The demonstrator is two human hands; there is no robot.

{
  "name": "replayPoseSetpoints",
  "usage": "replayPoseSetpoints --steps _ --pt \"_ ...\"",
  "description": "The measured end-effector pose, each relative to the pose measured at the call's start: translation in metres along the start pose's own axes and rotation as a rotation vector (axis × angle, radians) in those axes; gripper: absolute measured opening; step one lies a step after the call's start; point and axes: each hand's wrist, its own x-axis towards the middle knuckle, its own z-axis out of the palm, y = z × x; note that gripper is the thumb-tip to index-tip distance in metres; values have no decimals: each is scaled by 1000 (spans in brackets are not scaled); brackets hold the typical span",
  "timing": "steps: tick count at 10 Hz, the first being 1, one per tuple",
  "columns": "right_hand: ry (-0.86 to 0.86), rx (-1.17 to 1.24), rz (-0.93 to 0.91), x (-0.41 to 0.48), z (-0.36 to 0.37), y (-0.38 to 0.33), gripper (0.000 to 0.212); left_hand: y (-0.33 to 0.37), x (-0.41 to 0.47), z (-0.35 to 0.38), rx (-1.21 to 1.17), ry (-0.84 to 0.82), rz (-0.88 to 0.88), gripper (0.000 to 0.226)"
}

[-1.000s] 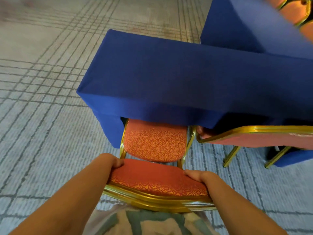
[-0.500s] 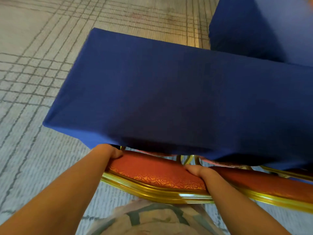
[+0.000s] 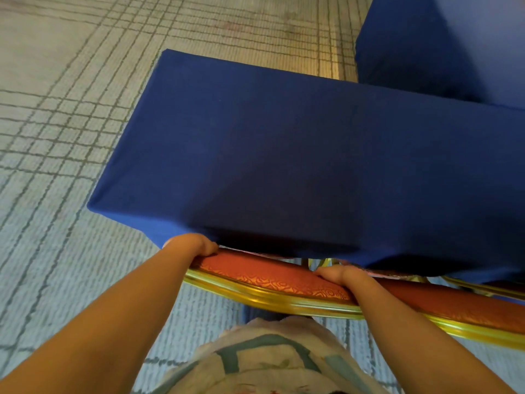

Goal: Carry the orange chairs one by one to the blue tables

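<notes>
While both arms reach forward, the left hand (image 3: 196, 246) curls its fingers over the left top corner of the orange patterned upholstered chair with a gold metal frame (image 3: 264, 275). The right hand (image 3: 339, 275) clamps the same backrest at its right top corner, so both hands are closed on the chair. Only the backrest shows, close against the near edge of the long table draped in dark blue cloth (image 3: 284, 166); the seat is hidden beneath that cloth. Just beside it on the right stands a second orange chair back with gold trim (image 3: 468, 305). Another blue-draped table (image 3: 440, 46) sits at the far right. Grey carpet with a dark grid pattern (image 3: 56, 137) covers the floor.
</notes>
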Motion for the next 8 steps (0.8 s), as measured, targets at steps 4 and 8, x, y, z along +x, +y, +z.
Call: replayPoseSetpoints --steps 4,8 --pt "337 147 -186 -51 18 14 34 -6 -85 7 -352 395 219 41" --pt "685 355 -467 -120 100 57 40 -34 -186 90 -440 706 578 48"
